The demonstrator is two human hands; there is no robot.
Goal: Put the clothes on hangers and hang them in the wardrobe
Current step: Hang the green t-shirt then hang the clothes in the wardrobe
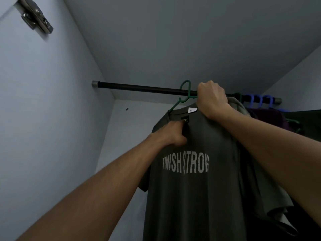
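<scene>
The dark shirt (199, 188) hung on a green hanger (184, 94), its hook over the black rod (139, 87) in the wardrobe. The left hand (171, 133) pinched the shirt near the collar. At two o'clock from it, the right hand (212, 100) gripped the shirt's shoulder by the rod.

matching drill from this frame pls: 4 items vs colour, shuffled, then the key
1. T-shirt
2. Hanger on that T-shirt
3. Rod
4. Hangers at the rod's far right

A. blue
B. black
C. dark grey with pale lettering
D. green

Pairs: 1-C, 2-D, 3-B, 4-A
</scene>
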